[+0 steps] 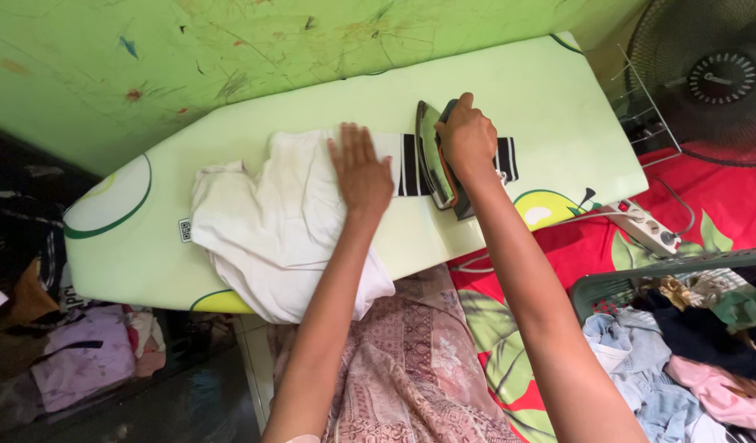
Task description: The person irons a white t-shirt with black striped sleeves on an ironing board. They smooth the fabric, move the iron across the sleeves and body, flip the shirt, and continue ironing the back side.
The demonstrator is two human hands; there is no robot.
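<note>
Both arms reach up from the lower edge of the frame toward the centre, nearly straight at the elbow. The left hand (pixel 360 171) lies palm down, fingers spread and flat, its grip open, pressing on a white garment (pixel 271 230). The right hand (pixel 468 139) is curled, knuckles up, its grip closed around the handle of an iron (pixel 435 160). The iron stands tilted on its edge at centre frame, its shiny soleplate turned toward the left hand, and it rests on the garment's black-and-white striped band (pixel 411 168).

The garment is bunched at centre left, one fold hanging over the near edge of the ironing board (pixel 542 90). The board has a pale green cover with green and yellow rings, and runs from lower left to upper right.

Behind it, across the top of the frame, is a green wall (pixel 148 66) with scratches and paint marks. A fan (pixel 714 74) stands at upper right. A white power strip (pixel 648 226) lies on a red leaf-print cloth (pixel 722 205) at right. A grey basket (pixel 640 287) of mixed clothes fills the lower right. Loose clothing (pixel 83 353) lies at lower left.
</note>
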